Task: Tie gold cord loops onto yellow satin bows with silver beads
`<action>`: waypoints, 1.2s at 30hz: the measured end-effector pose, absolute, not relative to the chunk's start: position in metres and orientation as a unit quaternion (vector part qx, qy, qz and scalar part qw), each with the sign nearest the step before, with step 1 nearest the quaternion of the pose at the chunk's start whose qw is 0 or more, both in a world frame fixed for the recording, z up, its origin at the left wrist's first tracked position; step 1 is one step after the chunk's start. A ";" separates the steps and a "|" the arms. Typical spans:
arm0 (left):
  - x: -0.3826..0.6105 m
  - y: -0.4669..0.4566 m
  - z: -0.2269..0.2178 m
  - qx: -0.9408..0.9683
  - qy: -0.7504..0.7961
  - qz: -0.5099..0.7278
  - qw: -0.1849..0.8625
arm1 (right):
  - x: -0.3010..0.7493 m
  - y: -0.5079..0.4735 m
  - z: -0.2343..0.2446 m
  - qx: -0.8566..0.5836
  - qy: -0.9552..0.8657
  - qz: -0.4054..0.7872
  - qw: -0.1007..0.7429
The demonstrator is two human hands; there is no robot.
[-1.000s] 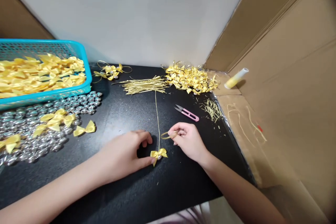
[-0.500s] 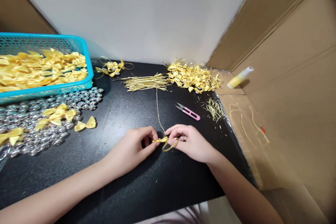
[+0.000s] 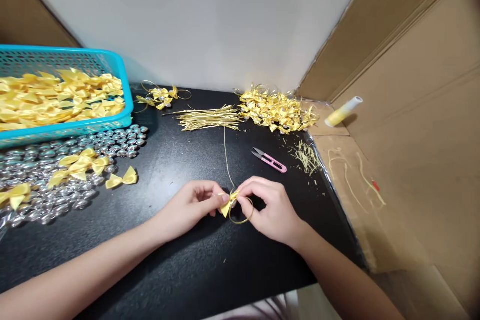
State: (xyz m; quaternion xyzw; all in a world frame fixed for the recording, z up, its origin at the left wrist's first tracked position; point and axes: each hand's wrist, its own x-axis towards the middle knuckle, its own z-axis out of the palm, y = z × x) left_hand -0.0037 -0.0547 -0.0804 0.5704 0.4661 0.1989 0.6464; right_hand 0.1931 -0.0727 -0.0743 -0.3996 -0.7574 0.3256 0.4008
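Observation:
My left hand and my right hand meet over the middle of the black table. Between their pinched fingertips is a small yellow ribbon bow. A thin gold cord runs from the bow back toward a bundle of gold cords and curls into a loop below my right fingers. Both hands are closed on the bow and cord.
A turquoise basket of yellow bows sits at the far left, with silver beads and loose bows in front. Finished bows pile at the back, pink snips lie right of centre. Cardboard walls and a glue stick stand right.
The bow was lifted off the table from under my left hand and brought up between both hands. My right hand moved in and the cord now loops beneath the bow.

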 end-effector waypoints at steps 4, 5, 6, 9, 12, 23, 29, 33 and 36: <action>-0.002 -0.054 -0.079 0.560 0.468 0.203 0.653 | 0.192 -0.075 -0.074 -0.412 -0.753 0.331 0.391; -0.002 -0.055 -0.079 0.565 0.467 0.208 0.647 | 0.191 -0.075 -0.074 -0.420 -0.747 0.342 0.385; -0.002 -0.056 -0.079 0.573 0.465 0.214 0.640 | 0.190 -0.076 -0.074 -0.429 -0.740 0.354 0.378; -0.001 -0.058 -0.079 0.597 0.453 0.225 0.622 | 0.189 -0.076 -0.074 -0.444 -0.722 0.380 0.370; -0.001 -0.058 -0.081 0.607 0.457 0.212 0.614 | 0.187 -0.076 -0.075 -0.437 -0.717 0.400 0.367; 0.002 -0.055 -0.083 0.544 0.512 0.247 0.617 | 0.185 -0.077 -0.079 -0.439 -0.675 0.475 0.355; 0.001 -0.055 -0.080 0.588 0.474 0.195 0.626 | 0.187 -0.077 -0.080 -0.437 -0.671 0.487 0.348; 0.001 -0.055 -0.083 0.611 0.478 0.185 0.604 | 0.185 -0.078 -0.080 -0.434 -0.689 0.471 0.339; 0.001 -0.057 -0.086 0.604 0.486 0.196 0.600 | 0.184 -0.078 -0.079 -0.439 -0.691 0.466 0.337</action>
